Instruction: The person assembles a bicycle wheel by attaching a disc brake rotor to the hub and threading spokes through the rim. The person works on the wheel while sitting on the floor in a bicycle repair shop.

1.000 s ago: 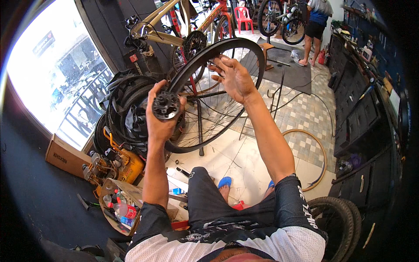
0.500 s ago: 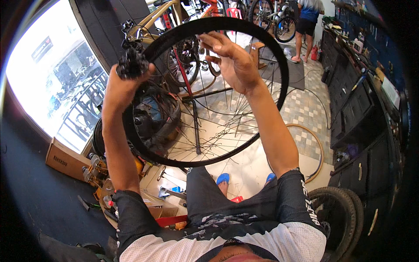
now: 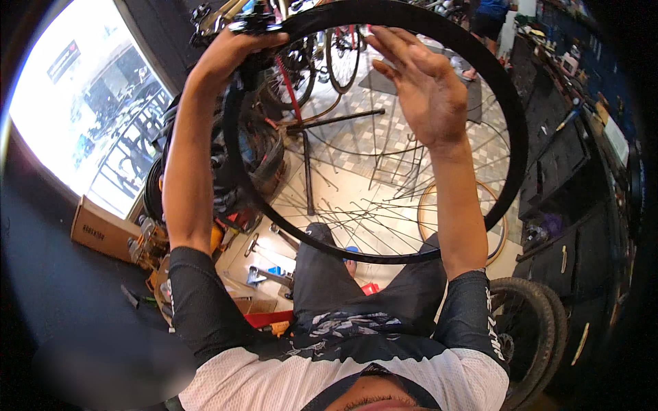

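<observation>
Head view: it looks down from above; the clock directions are counted from the middle of the picture.
Black wheel rim: the rim (image 3: 515, 137) is raised in front of the person, from twelve to two o'clock, with its wide ring facing the camera.
Left hand: at eleven o'clock, the left hand (image 3: 232, 51) has its fingers closed around a dark hub (image 3: 257, 22), beside the upper left part of the rim.
Right hand: at one o'clock, the right hand (image 3: 428, 89) is open and raised, with loosely bent fingers near the top inner edge of the rim; I cannot tell if the fingertips touch it.
Thin spokes: the spokes (image 3: 343, 222) cross each other inside the lower part of the rim, and some show a free, bent end.
Tan-edged hoop: at three o'clock, the hoop (image 3: 505, 224) lies on the floor, partly behind the rim.
Knobby tyres: at four o'clock, two tyres (image 3: 546, 329) stand close together.
Cardboard box: at nine o'clock, the box (image 3: 103, 233) is near the dark wall.
Tabletop: at two o'clock, a white bottle (image 3: 569, 64) stands among small items.
</observation>
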{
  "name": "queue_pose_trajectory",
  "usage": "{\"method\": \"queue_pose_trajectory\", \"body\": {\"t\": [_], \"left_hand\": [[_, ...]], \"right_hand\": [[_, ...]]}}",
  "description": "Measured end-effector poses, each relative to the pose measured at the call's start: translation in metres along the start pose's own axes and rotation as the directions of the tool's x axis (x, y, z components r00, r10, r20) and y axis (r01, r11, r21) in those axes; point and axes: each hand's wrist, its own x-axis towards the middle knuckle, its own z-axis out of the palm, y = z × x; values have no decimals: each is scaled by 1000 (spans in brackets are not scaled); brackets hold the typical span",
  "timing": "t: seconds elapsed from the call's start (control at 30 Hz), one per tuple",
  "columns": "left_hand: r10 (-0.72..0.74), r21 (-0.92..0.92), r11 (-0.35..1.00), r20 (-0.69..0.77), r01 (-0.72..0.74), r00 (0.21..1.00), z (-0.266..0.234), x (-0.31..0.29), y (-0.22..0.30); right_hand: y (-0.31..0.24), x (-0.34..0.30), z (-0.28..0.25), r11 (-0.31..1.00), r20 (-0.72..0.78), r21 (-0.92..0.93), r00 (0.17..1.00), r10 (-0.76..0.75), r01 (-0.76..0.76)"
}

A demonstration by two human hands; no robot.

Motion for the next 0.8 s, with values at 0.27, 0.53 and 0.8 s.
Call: {"method": "queue_pose_trajectory", "body": {"t": [0.27, 0.53, 0.8], "left_hand": [[-168, -55, 982, 196, 182, 966, 33, 4, -83], [-154, 48, 987, 28, 152, 988, 56, 15, -132], [-149, -244, 951, 172, 189, 974, 74, 18, -131]], "right_hand": [[38, -28, -15, 996, -195, 35, 977, 86, -81], [13, -45, -50, 829, -92, -557, 996, -6, -47], [-47, -39, -122, 135, -139, -987, 874, -466, -85]]}}
